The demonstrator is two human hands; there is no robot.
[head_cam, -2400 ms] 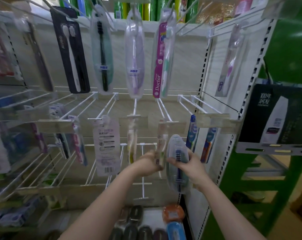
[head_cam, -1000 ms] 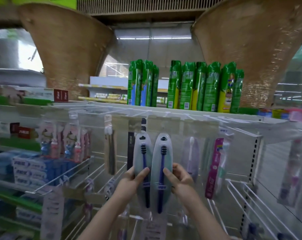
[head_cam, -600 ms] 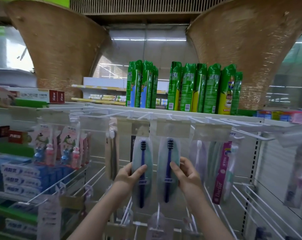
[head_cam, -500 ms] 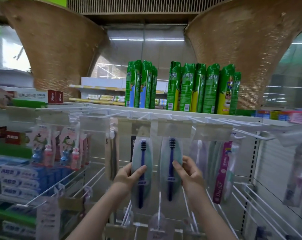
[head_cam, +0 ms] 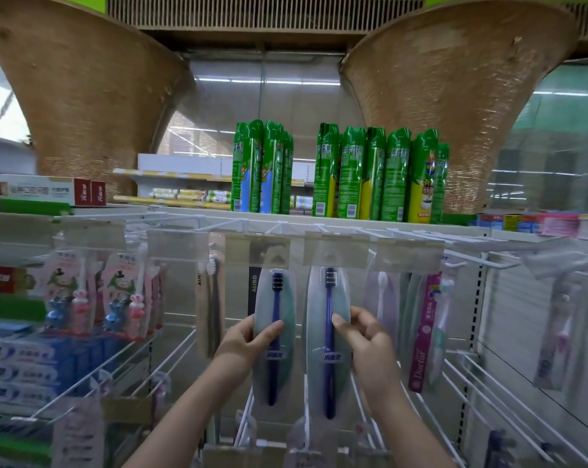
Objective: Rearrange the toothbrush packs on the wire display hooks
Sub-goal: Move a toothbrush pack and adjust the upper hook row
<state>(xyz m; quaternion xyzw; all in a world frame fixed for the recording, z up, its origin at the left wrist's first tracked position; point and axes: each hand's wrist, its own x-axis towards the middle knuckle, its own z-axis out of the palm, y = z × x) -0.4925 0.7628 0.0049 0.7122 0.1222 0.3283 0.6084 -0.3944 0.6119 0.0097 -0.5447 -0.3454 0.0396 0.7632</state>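
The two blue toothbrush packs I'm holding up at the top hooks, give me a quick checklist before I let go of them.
1. Left hand grips the left pack: ok.
2. Right hand grips the right pack: ok.
3. Pack tops actually threaded on the hooks: cannot tell, the price tag holders hide them.
4. Packs hang upright, side by side, apart: ok.
5. Packs face front, brushes showing: ok.
6. Right pack clear of the neighbouring pink Doctor pack: ok.
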